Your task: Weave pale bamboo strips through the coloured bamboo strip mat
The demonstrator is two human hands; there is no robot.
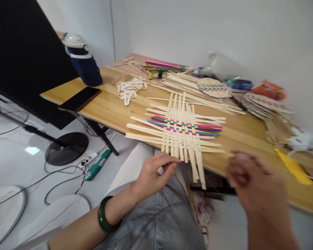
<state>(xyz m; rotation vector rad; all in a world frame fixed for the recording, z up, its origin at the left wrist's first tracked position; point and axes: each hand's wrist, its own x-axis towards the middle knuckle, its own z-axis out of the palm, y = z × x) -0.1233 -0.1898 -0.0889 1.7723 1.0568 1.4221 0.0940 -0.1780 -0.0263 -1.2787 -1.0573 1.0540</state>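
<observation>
Half-woven cream mat of flat strips with a multicoloured band (179,127) on the brown wooden table (243,139).
Left hand (152,174), narrowly pinched, by its six o'clock; right hand (254,182) curled, blurred, four o'clock; grip unclear.

Two hands (155,175), one green bangle (103,216), one unfinished weave (181,129), one dark phone (80,99), one blue jug (86,69).

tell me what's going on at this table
A person sits at a wooden table with a woven piece of pale and coloured strips, loose ends sticking out all round. The left hand is by the near strip ends, its grip unclear. The right hand, blurred and curled, is off to the right, apart from the weave.
</observation>
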